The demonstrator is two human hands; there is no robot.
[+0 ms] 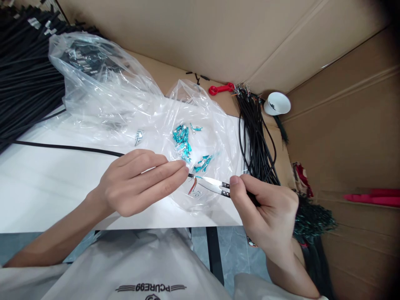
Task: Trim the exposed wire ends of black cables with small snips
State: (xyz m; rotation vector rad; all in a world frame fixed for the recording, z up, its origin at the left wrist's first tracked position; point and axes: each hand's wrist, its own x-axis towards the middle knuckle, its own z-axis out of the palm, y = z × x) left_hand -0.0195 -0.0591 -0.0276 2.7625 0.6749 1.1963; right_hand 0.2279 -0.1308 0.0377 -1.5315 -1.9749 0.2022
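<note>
Head view: left hand (145, 181) pinching black cable (67, 147); right, tweezers (215, 186).

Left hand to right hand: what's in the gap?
Head view: from the left hand, the black cable's tip, its thin coloured wires, then the metal blades of the tool in the right hand. Clear plastic beneath.

tool (214, 186) rear — behind right hand (270, 212) | black cables (25, 79) — cut at left edge | wire tips (190, 192) blurred

A hand could pass over the white tabletop (40, 187) between the left forearm (65, 231) and black cable (68, 147), with a plastic bag (106, 89), perhaps puffed up, blocking beyond.
</note>
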